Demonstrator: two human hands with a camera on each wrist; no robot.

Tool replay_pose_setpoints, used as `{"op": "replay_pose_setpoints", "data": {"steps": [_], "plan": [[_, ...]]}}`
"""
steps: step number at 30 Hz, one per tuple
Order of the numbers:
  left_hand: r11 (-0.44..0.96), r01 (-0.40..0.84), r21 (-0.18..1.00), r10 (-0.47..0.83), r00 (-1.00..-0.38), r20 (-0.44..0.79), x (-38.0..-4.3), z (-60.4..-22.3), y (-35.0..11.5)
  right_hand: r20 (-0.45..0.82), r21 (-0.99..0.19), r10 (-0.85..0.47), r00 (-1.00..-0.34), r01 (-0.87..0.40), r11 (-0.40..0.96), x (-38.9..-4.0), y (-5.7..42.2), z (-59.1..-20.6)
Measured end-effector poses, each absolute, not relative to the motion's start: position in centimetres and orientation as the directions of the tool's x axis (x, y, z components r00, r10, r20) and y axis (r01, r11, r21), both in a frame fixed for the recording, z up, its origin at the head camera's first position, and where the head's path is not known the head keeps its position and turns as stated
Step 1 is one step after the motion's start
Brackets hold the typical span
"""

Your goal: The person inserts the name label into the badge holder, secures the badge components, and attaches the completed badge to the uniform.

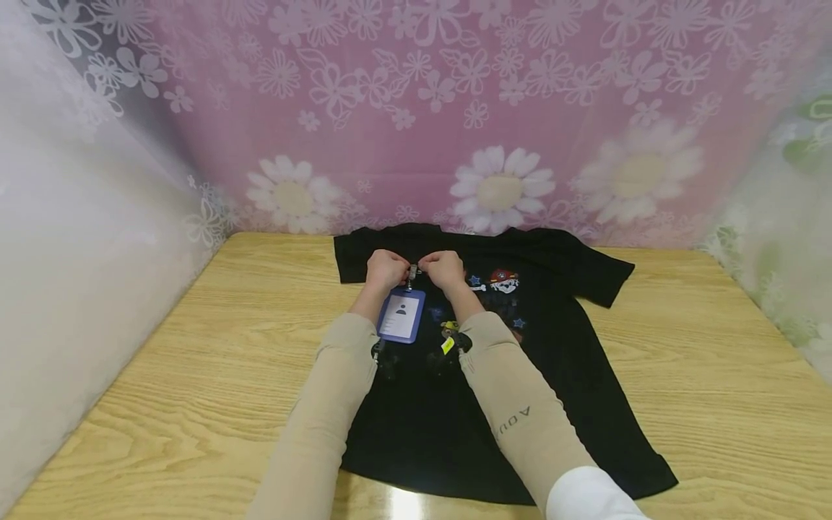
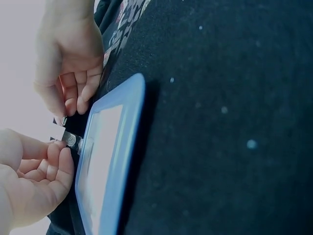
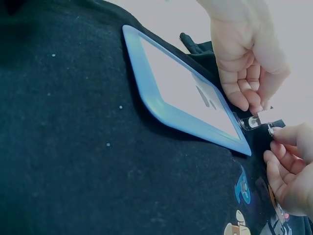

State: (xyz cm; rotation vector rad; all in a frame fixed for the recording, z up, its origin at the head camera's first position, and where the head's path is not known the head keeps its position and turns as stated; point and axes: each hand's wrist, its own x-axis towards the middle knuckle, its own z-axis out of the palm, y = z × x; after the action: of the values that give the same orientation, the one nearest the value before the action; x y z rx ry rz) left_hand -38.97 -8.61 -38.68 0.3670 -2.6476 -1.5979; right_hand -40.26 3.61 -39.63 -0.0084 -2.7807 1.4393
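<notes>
A black T-shirt [image 1: 416, 426] lies spread out, its printed cartoon pictures [image 1: 503, 280] facing up. On its upper chest rests a blue badge holder [image 1: 401, 316] with a white card inside. A metal badge clip [image 1: 412, 273] joins the holder's top by a short strap [image 3: 252, 121]. My left hand [image 1: 388, 269] pinches one side of the clip between thumb and fingers. From the other side my right hand [image 1: 445, 269] pinches a small shiny metal part [image 3: 270, 129] of the clip, fingertips close to dark cloth. The exact grip is partly hidden by the fingers.
The shirt lies on a wood-grain table [image 1: 702, 347]. A pink flowered curtain [image 1: 403, 144] hangs along the back edge, with pale cloth [image 1: 84, 238] at the left. A camera with a yellow tag [image 1: 448, 346] sits at the right wrist.
</notes>
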Motion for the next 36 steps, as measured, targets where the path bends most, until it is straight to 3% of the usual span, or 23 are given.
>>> {"op": "replay_pose_setpoints", "data": {"steps": [36], "plan": [[0.474,-0.212,0.855,-0.279,-0.957,-0.082,-38.8,-38.6,-8.0,0.112,-0.813,0.028,-0.993,-0.076,0.577,-39.9,3.4,-40.2]]}}
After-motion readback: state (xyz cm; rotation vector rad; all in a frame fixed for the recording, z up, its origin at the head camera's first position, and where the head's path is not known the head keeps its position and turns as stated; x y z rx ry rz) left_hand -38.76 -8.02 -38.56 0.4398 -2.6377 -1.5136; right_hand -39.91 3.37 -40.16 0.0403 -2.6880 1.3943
